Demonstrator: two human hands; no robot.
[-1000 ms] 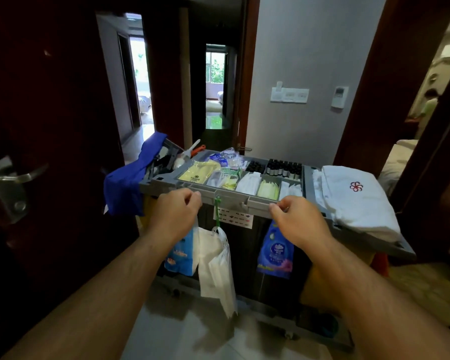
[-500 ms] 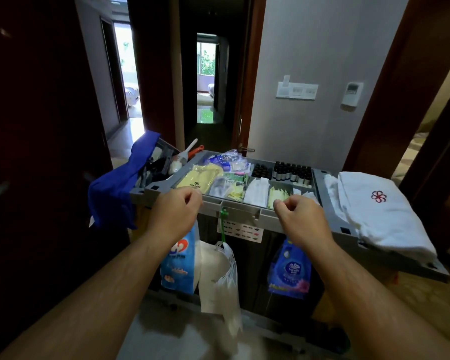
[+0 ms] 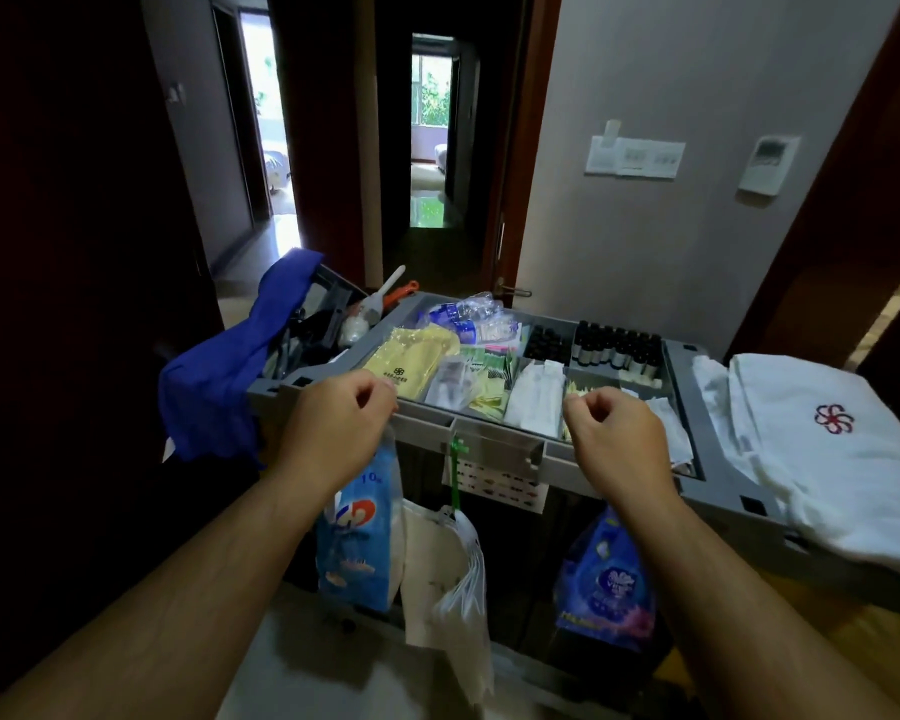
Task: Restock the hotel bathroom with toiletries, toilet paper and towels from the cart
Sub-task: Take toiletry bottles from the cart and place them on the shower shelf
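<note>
— What takes up most of the view?

— The grey housekeeping cart (image 3: 494, 446), standing in a doorway with its top tray facing us. At its right end lies a folded white towel (image 3: 827, 459) with a red flower emblem, and a blue cloth (image 3: 219, 387) is draped over its left end.

— Anything hanging from it?

— Three things hang off the near side: a light blue plastic pack (image 3: 354, 553), a bunch of white plastic bags (image 3: 453, 574) on a green tie, and a dark blue tissue pack (image 3: 609, 579).

— And the hands?

— Both are at the near rim. The left hand (image 3: 333, 428) has its fingers curled down round the rim above the light blue pack. The right hand (image 3: 619, 439) grips the rim the same way, above the dark blue pack.

— Where are the toiletries?

— In the tray compartments. A yellow pouch (image 3: 411, 361) sits near the left hand, white sachets (image 3: 536, 397) lie between the hands, and small dark bottles (image 3: 614, 345) stand upright in rows at the back.
</note>
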